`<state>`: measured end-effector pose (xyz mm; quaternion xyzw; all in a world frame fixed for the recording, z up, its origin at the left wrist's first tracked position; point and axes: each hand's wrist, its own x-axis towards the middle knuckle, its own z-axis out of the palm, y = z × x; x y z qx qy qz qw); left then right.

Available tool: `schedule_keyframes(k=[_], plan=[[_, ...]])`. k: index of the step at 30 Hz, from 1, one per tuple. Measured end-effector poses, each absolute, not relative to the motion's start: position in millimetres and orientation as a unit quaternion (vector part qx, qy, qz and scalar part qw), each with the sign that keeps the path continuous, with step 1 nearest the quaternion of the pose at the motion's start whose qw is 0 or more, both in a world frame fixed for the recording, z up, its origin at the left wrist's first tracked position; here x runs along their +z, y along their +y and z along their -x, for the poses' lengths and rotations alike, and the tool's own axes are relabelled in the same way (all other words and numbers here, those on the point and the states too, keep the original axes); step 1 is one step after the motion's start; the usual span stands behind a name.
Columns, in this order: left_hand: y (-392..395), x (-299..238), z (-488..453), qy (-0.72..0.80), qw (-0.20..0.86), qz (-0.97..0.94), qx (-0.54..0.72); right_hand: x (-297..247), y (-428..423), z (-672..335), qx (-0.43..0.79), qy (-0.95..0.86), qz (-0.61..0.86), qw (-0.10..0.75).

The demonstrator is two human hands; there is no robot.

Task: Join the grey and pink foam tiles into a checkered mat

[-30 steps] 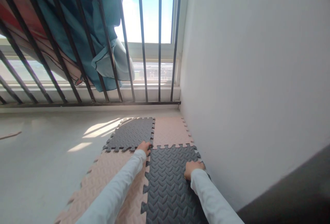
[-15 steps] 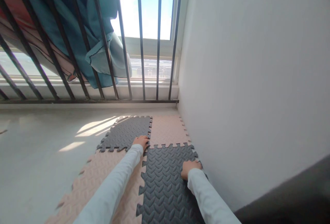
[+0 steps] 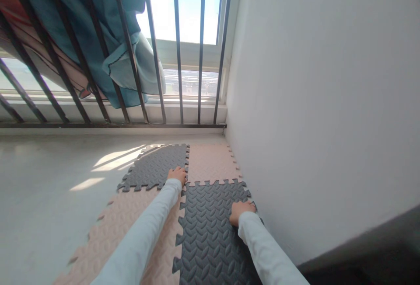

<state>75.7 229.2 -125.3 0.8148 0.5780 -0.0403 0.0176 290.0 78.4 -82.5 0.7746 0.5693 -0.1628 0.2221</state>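
My left hand (image 3: pixel 177 175) rests on the far black foam mat tile (image 3: pixel 160 160), at its near right corner. Its fingers lie spread beside the seam with the far pink tile (image 3: pixel 212 165). At the right edge of the near black foam mat tile (image 3: pixel 210 232), my right hand (image 3: pixel 241 212) is closed with its fingers curled over that edge; the fingertips are hidden. Under my left forearm lies a near pink tile (image 3: pixel 114 228). Along the seam between the near pink and near black tiles, jagged teeth show.
A white wall (image 3: pixel 311 101) runs close along the mat's right side. Ahead stands a dark metal railing (image 3: pixel 144 125) before a window, with blue and pink cloth (image 3: pixel 127 71) behind the bars. Grey floor (image 3: pixel 39 197) lies left. A dark shape (image 3: pixel 377 250) fills the lower right corner.
The view has shifted slightly, so the railing and mat sit a little higher and farther left. Both hands keep nearly the same places on the tiles.
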Motion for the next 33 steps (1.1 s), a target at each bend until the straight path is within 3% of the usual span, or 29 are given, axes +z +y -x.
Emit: schedule_keyframes(k=[18,26,33], plan=[[211,-147,-51,0.579,0.1,-0.806,-0.067,-77,83,-291,-0.183,0.57,-0.766,0.233],[186,-150,3,0.664,0.047,-0.738,-0.114,-79,80,-291,-0.178,0.569,-0.774,0.214],[169,-153,10,0.671,0.075,-0.73,-0.109,-79,79,-291,-0.174,0.573,-0.772,0.214]])
